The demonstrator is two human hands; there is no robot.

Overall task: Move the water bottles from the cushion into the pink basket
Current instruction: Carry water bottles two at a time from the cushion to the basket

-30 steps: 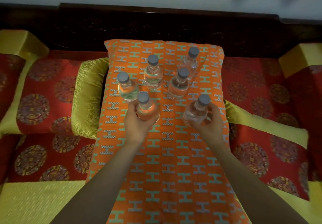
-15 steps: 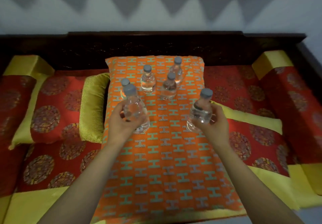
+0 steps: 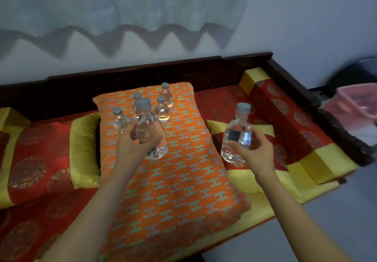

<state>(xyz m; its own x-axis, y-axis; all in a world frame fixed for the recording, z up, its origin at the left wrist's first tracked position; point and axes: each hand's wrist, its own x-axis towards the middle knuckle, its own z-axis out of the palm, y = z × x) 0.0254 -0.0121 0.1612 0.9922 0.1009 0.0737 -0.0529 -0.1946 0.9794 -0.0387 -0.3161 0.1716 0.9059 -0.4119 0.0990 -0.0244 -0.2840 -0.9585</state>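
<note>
Bottles, six in all, are shown; one (image 3: 151, 131) is gripped upright by the left hand (image 3: 132, 145) above the orange cushion (image 3: 183, 180); another (image 3: 236, 133) is clasped upright by the right hand (image 3: 255, 151), raised off the cushion over the red bedding (image 3: 224, 102) to its right; four (image 3: 162, 109) are left standing at the cushion's far end, close together; the pink basket (image 3: 355, 102) is seen blurred at the right edge, beyond the dark bed frame (image 3: 295, 82), well apart from both hands.

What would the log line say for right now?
left hand: holds bottle | right hand: holds bottle | cushion: four bottles left | pink basket: far right
</note>
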